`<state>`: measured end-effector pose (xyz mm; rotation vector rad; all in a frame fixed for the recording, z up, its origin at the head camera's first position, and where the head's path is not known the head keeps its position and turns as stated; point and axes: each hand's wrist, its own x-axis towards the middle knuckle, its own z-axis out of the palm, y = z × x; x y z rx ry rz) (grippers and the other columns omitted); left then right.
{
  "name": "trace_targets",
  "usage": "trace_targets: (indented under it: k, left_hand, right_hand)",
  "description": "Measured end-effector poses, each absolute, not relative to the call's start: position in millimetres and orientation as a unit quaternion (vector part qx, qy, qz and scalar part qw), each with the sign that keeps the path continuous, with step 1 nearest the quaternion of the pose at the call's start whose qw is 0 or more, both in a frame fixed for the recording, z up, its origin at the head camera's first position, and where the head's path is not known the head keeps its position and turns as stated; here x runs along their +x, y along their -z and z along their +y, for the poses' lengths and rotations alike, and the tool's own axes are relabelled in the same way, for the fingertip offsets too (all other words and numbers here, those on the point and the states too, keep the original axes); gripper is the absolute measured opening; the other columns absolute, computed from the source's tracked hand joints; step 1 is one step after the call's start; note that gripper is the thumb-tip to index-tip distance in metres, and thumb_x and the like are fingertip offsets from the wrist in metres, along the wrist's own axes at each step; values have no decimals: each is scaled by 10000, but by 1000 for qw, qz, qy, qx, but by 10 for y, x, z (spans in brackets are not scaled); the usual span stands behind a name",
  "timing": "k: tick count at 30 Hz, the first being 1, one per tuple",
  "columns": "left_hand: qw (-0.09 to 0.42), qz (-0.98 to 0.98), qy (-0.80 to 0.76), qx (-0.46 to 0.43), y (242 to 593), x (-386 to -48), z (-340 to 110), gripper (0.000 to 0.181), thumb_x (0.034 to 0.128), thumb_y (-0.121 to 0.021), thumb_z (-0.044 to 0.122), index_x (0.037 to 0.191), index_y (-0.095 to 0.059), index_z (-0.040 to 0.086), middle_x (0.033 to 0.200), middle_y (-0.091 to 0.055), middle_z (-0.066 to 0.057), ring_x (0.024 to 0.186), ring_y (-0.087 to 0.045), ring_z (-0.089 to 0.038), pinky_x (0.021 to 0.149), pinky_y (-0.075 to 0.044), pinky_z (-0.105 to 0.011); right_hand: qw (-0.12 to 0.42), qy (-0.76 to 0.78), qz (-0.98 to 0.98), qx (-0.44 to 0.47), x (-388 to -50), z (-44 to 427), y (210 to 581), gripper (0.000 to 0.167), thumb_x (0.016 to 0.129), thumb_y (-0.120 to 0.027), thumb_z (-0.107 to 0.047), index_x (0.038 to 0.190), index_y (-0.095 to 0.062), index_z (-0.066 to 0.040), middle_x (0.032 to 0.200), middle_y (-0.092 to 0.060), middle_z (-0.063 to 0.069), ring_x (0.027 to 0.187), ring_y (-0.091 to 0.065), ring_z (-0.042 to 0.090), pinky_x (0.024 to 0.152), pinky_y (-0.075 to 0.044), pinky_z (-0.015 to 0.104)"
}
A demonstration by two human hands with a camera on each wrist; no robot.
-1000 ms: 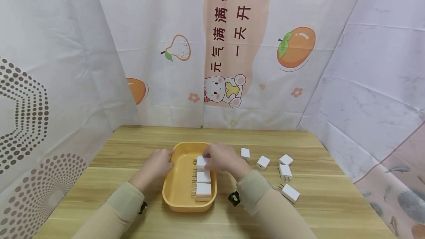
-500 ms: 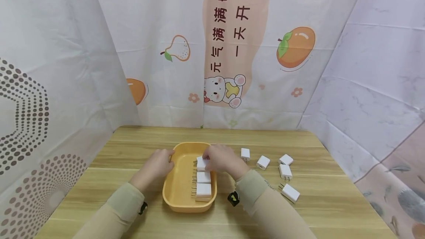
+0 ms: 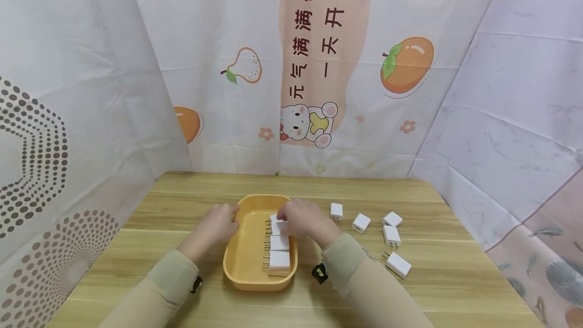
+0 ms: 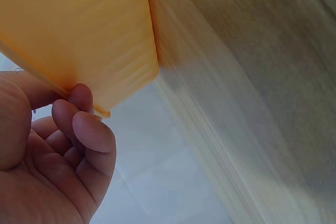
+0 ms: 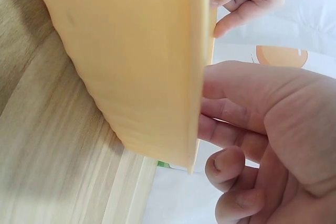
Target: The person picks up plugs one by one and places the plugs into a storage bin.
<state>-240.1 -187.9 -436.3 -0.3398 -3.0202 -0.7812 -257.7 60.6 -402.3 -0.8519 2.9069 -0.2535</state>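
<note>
A yellow plastic tray [image 3: 244,267] rests on the table. Along its right side, white plug chargers [image 3: 279,259] form a column with their prongs toward the left. My left hand [image 3: 217,224] pinches the tray's upper left rim between thumb and fingers, as the left wrist view [image 4: 63,145] also shows. My right hand [image 3: 306,220] reaches over the right rim, its fingers holding a white charger [image 3: 277,227] at the column's far end. In the right wrist view, the tray wall [image 5: 131,66] hides the fingertips and that charger.
Several more white chargers lie loose on the wooden table [image 3: 437,277] to the right: one charger [image 3: 336,210] closest to my right hand, another charger [image 3: 398,265] nearest the front. A printed curtain [image 3: 227,115] hangs behind the table.
The charger under my right hand has shifted slightly, its prongs now more spread apart in view. My right hand has moved very little; the left hand and tray stay in place.
</note>
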Motion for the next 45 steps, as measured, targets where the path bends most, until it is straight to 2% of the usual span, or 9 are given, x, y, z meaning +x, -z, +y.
trace_targets:
  k: [13, 26, 38, 45]
  left_hand:
    - [3, -962, 250, -107, 4356, -2400, -1871, 449, 921, -618, 23, 1352, -589, -102, 550, -477, -10, 400, -348, -73, 379, -331, -221]
    - [5, -963, 244, -113, 4365, -2391, -1875, 454, 917, -619, 23, 1350, -587, -106, 494, -425, 20, 386, -324, -67, 378, -318, -212]
    - [-1, -963, 250, -102, 4359, -2392, -1865, 457, 931, -624, 35, 1366, -577, -98, 522, -463, -2, 392, -364, -75, 377, -349, -223]
    - [4, -964, 245, -105, 4369, -2398, -1870, 456, 922, -623, 32, 1357, -584, -100, 505, -446, 5, 389, -354, -71, 375, -340, -217]
  right_hand:
    - [50, 90, 955, -279, -2553, 600, 4002, 298, 858, -739, -225, 1154, -778, -212, 1079, -710, -78, 1044, -647, 174, 863, -528, 423]
    - [36, 106, 954, -279, -2516, 662, 3954, 304, 857, -753, -239, 1159, -771, -203, 1079, -712, -89, 1067, -646, 174, 878, -521, 427]
    - [14, 157, 945, -288, -2455, 928, 3863, 299, 844, -747, -215, 1130, -775, -134, 1046, -718, -20, 991, -656, 171, 833, -533, 413]
    - [-5, 161, 947, -278, -2432, 1182, 3820, 266, 869, -789, -255, 1116, -772, -156, 1028, -714, -25, 998, -665, 205, 839, -541, 449]
